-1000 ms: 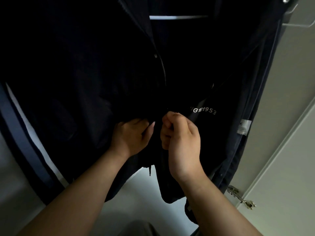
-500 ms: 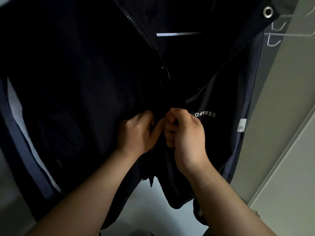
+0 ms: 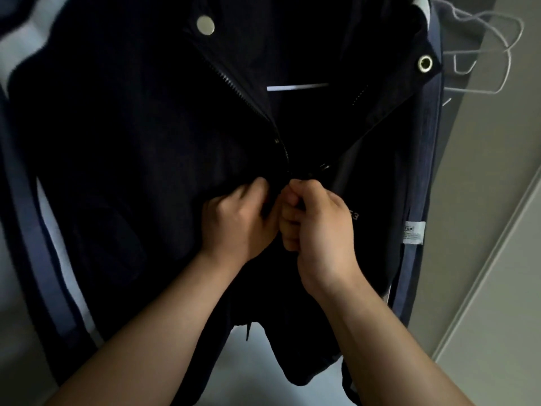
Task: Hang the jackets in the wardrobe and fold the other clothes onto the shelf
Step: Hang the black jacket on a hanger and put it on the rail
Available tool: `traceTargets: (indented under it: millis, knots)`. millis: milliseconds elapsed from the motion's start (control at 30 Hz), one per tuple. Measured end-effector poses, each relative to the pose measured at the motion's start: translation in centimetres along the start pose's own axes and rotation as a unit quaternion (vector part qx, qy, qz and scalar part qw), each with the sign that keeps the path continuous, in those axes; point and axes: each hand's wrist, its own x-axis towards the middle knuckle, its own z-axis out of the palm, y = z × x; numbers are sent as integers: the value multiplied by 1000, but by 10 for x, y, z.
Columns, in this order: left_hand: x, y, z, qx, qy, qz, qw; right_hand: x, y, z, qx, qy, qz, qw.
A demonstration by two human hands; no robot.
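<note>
Both hands meet at the front opening of the dark jacket hanging in front of me

My left hand has its fingers curled into the cloth of one front edge. My right hand is balled in a fist that pinches the opposite edge, knuckles touching the left. Both bare forearms reach up from the bottom corners. The jacket is matte, near-black fabric. Its metal-toothed zipper runs open from the collar down to my hands. A round silver snap and a ringed eyelet sit on the collar flaps, and a white care label on the right seam. Thin white wire hangers hang beyond, beside a smooth pale panel
</note>
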Motion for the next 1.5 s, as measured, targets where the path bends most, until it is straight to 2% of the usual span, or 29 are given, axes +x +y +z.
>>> traceTargets:
  millis: [100,300,467,533,667,900,1000,1167,1333,1433,1500]
  knots:
    - [3,-4,5,-3,2,24,1000,2,-14,0,23,-20,-8,1000]
    - [14,-13,2,2,-22,19,1000,8,-32,8,13,-23,-29,999]
    - [46,3,-2,-1,41,50,998,10,-37,5,28,-29,-34,999]
    - [50,7,2,5,25,44,999,15,-49,4,37,-34,-54,997]
    - [50,0,1,8,-35,-19,999,25,-72,6,25,-49,-98,994]
    - [79,13,-7,-7,63,16,998,26,-71,11,50,-50,-109,992]
    - [78,7,-3,19,7,-11,1000,34,-90,16,56,-75,-140,986]
    - [79,-7,-6,41,-14,-25,999,40,-94,20,15,-68,-154,986]
    - [88,-4,-20,30,-27,-29,999,39,-84,6,-135,-54,-199,969]
    - [99,0,-34,-12,22,19,999,40,-84,-7,-249,-15,-238,939]
    - [111,6,-41,-35,84,59,994,41,-82,-14,-267,23,-278,922]
